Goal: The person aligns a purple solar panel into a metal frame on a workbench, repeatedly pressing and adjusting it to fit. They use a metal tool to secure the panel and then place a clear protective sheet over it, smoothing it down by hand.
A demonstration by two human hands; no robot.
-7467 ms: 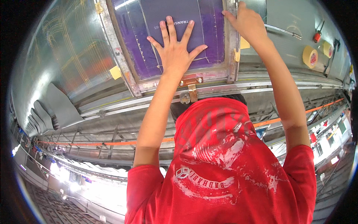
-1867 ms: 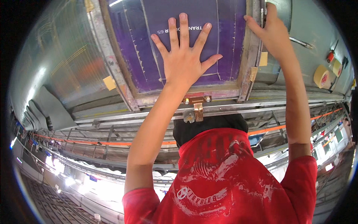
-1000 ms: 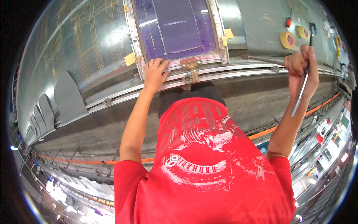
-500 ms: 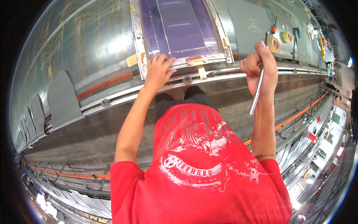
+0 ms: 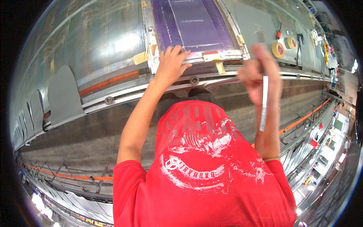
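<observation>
My left hand [image 5: 172, 64] rests on the near left corner of a screen-printing frame [image 5: 152, 45], its fingers stretched over the rim. Purple mesh [image 5: 189, 28] fills this metal-edged frame, and yellow tape [image 5: 214, 56] is stuck on its near edge. Raised to the right of the frame, my right hand [image 5: 261, 73] is closed around a thin metal rod [image 5: 264, 108]. The rod stands nearly upright in the picture, with its lower end by my wrist. Motion blurs the right fingers and the rod's upper end.
A metal rail [image 5: 132, 93] with a bolt [image 5: 194, 80] runs along the table's near edge. Right of the frame lie a grey sheet [image 5: 251, 22], a roll of tape [image 5: 278, 50], another tape roll [image 5: 291, 42] and a red-handled screwdriver [image 5: 278, 34]. Grey panels [image 5: 65, 98] hang over the edge at left.
The frame and my left hand on it appear slightly farther right. My right hand has turned and blurred, swinging the rod's lower end down and toward my wrist.
</observation>
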